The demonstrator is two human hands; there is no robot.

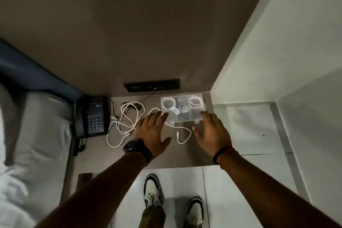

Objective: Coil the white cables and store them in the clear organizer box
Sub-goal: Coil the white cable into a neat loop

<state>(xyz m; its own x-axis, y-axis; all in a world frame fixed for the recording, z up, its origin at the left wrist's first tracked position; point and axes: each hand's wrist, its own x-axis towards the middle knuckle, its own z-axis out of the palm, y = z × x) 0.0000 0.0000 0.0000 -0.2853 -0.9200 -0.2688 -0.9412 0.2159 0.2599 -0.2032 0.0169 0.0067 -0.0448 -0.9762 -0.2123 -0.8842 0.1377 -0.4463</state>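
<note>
A clear organizer box (182,116) lies at the back right of the small table (166,155). A coiled white cable (168,103) sits in its left compartment and another coiled white cable (196,101) in its right compartment. Loose white cables (127,118) sprawl in tangled loops left of the box, and one white cable end (182,136) curls in front of it. My left hand (152,133) hovers with fingers spread beside the box's left front corner. My right hand (212,131) is spread by the box's right front corner. Neither hand holds anything.
A black desk telephone (92,114) stands at the table's left edge, with thin dark cords behind the white cables. A black socket panel (151,86) is on the wall behind. A bed with white sheets (31,135) lies left; a white wall (277,52) closes the right.
</note>
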